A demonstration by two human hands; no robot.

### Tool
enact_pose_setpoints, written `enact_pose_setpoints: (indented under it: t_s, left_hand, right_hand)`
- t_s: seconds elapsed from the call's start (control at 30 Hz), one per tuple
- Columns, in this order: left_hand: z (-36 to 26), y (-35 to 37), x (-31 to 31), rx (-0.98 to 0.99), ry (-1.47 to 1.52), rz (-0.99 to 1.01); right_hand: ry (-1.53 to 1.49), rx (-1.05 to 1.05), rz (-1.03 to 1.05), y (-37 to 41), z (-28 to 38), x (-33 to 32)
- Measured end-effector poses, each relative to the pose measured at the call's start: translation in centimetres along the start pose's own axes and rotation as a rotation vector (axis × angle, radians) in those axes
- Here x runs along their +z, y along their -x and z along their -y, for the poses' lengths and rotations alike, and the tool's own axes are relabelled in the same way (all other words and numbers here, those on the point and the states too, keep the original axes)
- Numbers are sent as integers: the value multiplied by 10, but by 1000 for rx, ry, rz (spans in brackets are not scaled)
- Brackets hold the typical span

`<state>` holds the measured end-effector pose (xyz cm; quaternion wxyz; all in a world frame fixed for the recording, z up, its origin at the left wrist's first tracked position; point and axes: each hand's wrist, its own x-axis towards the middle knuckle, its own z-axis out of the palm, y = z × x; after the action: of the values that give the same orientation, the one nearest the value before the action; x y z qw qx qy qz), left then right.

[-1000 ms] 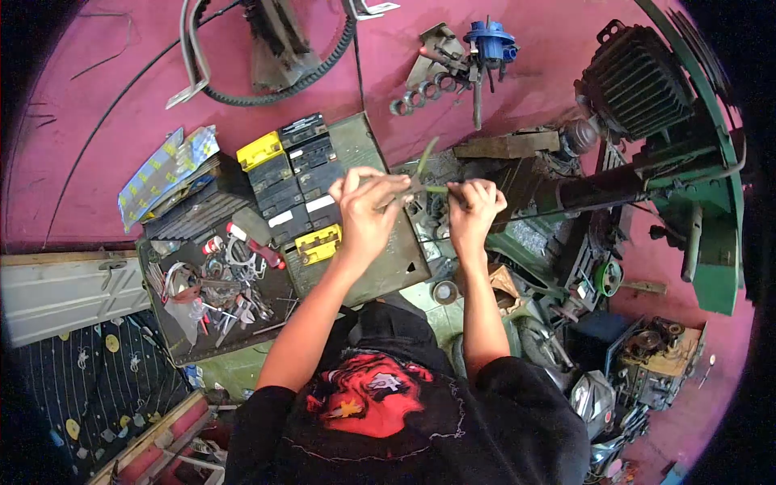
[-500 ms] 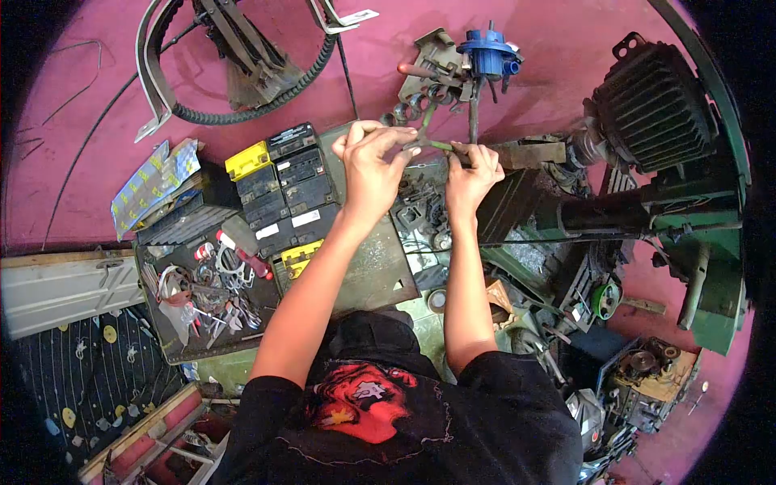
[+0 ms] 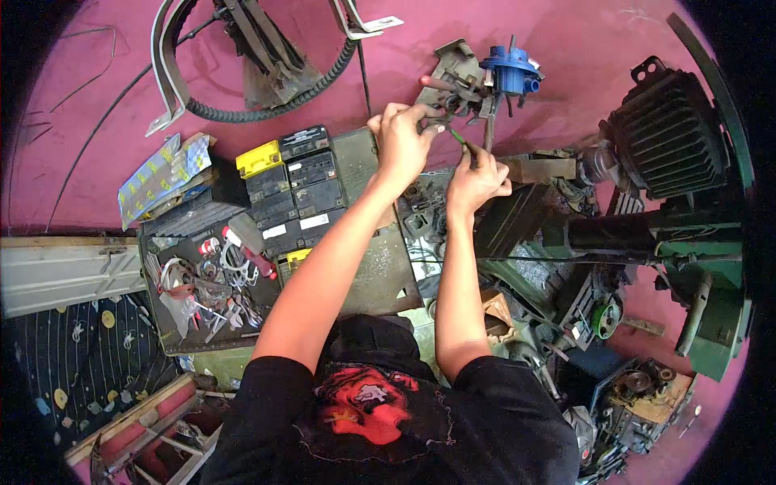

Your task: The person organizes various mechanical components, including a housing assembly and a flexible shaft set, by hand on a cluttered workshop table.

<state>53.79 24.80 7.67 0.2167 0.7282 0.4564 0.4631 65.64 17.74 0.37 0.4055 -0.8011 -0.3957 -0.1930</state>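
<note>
Both of my hands are raised in front of the wall, above the far edge of the bench. My right hand [image 3: 477, 184] is closed in a pinch on a thin green strip [image 3: 457, 137], whose end points up and left toward my other hand. Too little of the strip shows to tell its exact kind. My left hand [image 3: 402, 145] is closed too, with thumb and fingertips together near the strip's tip; what they pinch is too small and dark to make out. Just behind my fingertips hang a blue plastic part [image 3: 511, 71] and a metal bracket [image 3: 457, 65].
Black and yellow batteries [image 3: 295, 182] stand left of my left arm. Loose tools and gaskets [image 3: 214, 283] cover the bench's left end. A green machine with a finned motor [image 3: 667, 129] rises at right. A belt loop [image 3: 267, 113] hangs at upper left.
The view has shifted a little, so the scene sits slightly to the right. The green strip between my hands now slants and shows less of its length. Both hands remain pinched close together.
</note>
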Motion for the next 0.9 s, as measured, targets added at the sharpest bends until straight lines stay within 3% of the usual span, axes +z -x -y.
enact_pose_setpoints:
  t_s: [0.2, 0.63, 0.83, 0.9]
  left_hand:
    - [3, -13, 20, 51, -62, 44]
    - [9, -20, 27, -22, -24, 96]
    - [5, -18, 31, -98, -78, 70]
    - [4, -18, 37, -64, -18, -31]
  right_hand:
    - [52, -8, 20, 3, 17, 3]
    - [-237, 49, 146, 1, 42, 15]
    - [-183, 54, 107, -5, 51, 16]
    - [-159, 62, 74, -8, 53, 19]
